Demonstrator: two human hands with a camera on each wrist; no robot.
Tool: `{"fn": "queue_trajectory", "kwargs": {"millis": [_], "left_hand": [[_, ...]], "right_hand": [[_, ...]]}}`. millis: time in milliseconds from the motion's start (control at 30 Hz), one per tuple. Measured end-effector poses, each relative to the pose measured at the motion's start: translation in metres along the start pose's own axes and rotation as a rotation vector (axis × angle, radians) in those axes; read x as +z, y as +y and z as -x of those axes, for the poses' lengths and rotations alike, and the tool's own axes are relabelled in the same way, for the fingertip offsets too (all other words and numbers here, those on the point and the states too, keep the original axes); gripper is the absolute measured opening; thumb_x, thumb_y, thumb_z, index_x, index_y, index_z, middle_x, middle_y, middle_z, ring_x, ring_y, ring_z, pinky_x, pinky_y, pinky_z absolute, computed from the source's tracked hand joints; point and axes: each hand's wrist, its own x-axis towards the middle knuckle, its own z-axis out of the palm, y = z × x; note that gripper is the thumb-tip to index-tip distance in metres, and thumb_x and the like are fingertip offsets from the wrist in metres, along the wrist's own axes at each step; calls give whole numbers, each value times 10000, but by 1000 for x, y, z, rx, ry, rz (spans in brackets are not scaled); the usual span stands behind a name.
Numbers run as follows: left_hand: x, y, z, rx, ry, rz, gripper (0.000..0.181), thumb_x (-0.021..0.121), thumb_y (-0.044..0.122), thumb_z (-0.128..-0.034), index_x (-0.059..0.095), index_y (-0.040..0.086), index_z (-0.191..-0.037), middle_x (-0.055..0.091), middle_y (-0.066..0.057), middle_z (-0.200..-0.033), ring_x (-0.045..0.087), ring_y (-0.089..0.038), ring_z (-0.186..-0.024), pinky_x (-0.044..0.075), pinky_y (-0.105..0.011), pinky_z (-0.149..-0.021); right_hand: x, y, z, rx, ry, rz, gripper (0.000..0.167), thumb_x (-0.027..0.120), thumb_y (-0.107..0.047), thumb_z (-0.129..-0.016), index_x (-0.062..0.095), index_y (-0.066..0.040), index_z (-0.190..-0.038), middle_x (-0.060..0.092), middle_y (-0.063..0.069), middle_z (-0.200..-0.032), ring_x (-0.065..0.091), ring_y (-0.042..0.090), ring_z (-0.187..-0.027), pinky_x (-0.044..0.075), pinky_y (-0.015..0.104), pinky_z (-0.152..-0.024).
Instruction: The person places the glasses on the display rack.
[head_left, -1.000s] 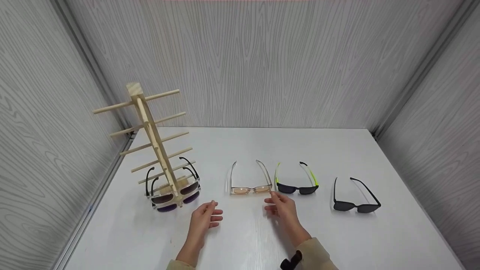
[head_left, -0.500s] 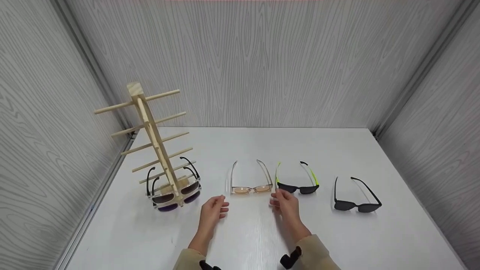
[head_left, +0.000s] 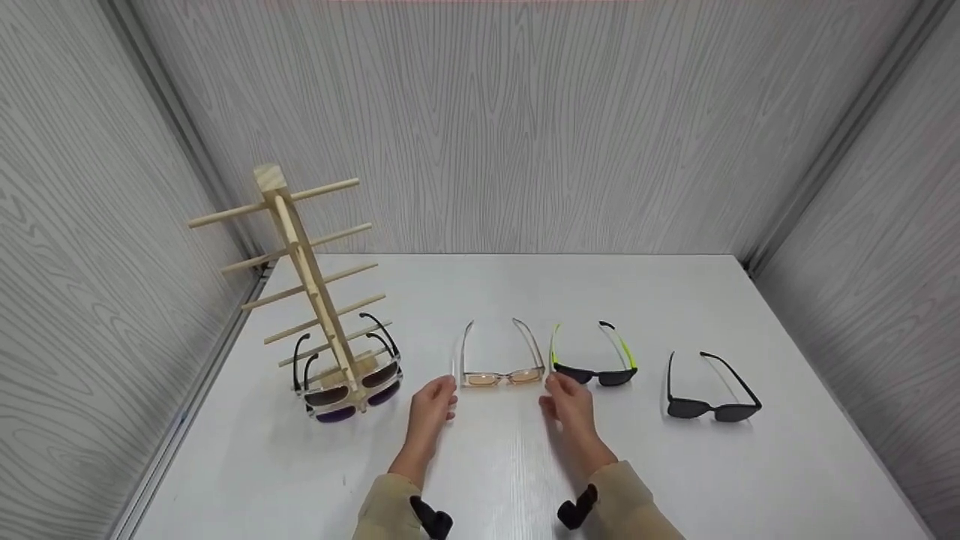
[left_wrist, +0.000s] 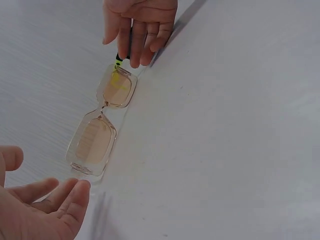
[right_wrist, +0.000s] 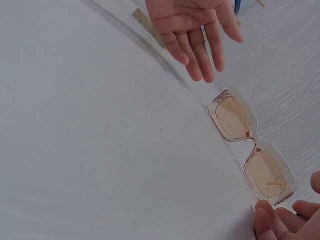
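Note:
A pair of glasses with a clear frame and pale orange lenses lies on the white table, temples spread toward the back. My left hand is at its left end, and my right hand is at its right end. In the left wrist view, the left fingertips come close to the frame's corner. The right wrist view has the right fingertips beside the opposite corner. Whether either hand touches the frame, I cannot tell. Both hands have loosely extended fingers and hold nothing.
Sunglasses with yellow-green temples lie just right of my right hand. Black sunglasses lie farther right. At left stands a wooden rack with several pegs, bearing two pairs of sunglasses low down. Grey panels enclose the table.
My left hand has moved forward and right to the left end of the clear glasses. My right hand has shifted slightly right and forward. The glasses have stayed in place.

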Motion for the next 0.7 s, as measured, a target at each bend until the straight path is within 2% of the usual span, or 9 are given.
{"fn": "queue_trajectory", "kwargs": {"millis": [67,300,500,700], "left_hand": [[2,0,-3,-15,-7,-4,453,498,308,-962,517,-28,-1266,599,-192,-1082,575,-250,-920,506,-306,-691],[4,1,-11,-48,1,-5,401,510,284,-955,557,-16,-1217,600,-184,-1065,601,-240,-843,500,-271,-603],[9,-1,-17,-83,-37,-25,409,507,306,-954,532,1,-1226,605,-168,-1067,625,-207,-755,478,-245,-557],[13,-3,-22,-101,-33,-50,413,503,299,-959,505,1,-1244,595,-157,-1096,617,-192,-715,460,-237,-526]], "right_hand": [[1,-1,-2,3,3,7,434,528,-265,-958,502,14,-1290,573,194,-1182,623,276,-927,502,354,-775],[5,-3,-4,-73,-20,78,433,525,-231,-961,496,56,-1284,555,228,-1216,616,293,-934,516,356,-723],[7,-5,-8,-43,-27,110,453,518,-233,-963,465,55,-1309,541,232,-1226,614,286,-894,513,369,-718],[9,-4,-12,-42,-51,125,457,518,-246,-962,467,53,-1304,549,222,-1208,624,272,-865,512,360,-709]]}}
